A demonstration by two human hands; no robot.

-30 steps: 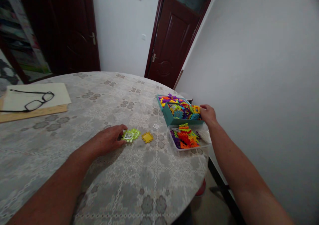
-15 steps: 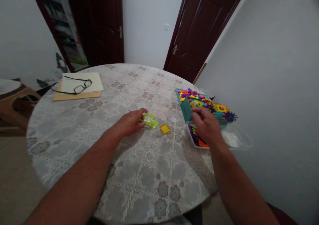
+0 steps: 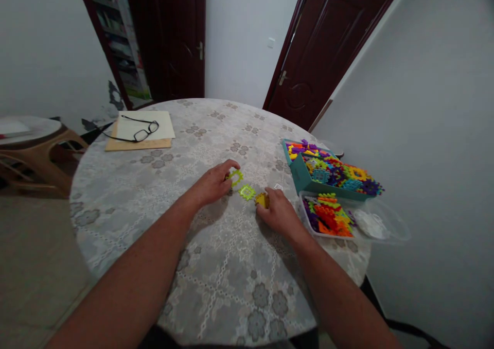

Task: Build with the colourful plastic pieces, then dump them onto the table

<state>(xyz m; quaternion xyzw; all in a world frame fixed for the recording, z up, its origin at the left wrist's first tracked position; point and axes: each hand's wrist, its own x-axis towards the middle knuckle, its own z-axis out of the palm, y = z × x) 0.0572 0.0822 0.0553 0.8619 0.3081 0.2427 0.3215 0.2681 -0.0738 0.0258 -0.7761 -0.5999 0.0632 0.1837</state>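
Note:
My left hand (image 3: 216, 184) pinches the edge of a lime-green notched building piece (image 3: 240, 174) with an open middle, its fingers and thumb closed at the left side. Just right of it, a second lime-green square building piece (image 3: 247, 192) lies flat on the tablecloth. A yellow square building piece (image 3: 262, 200) with toothed edges is gripped by my right hand (image 3: 278, 210), fingers and thumb on its right side, partly covering it. Behind the right hand's fingers lies a small white window-shaped piece (image 3: 278, 187).
On the right, a teal box (image 3: 303, 176) and a clear plastic tub (image 3: 309, 223) hold many colourful pieces. A clear lid (image 3: 399, 230) with white pieces adjoins the tub. Glasses (image 3: 141, 135) rest on paper (image 3: 165, 125) at the far left of the round table (image 3: 216, 282).
My right hand has come left from the tub to the yellow piece and taken hold of it. The two lime-green pieces now lie apart. The view has shifted slightly.

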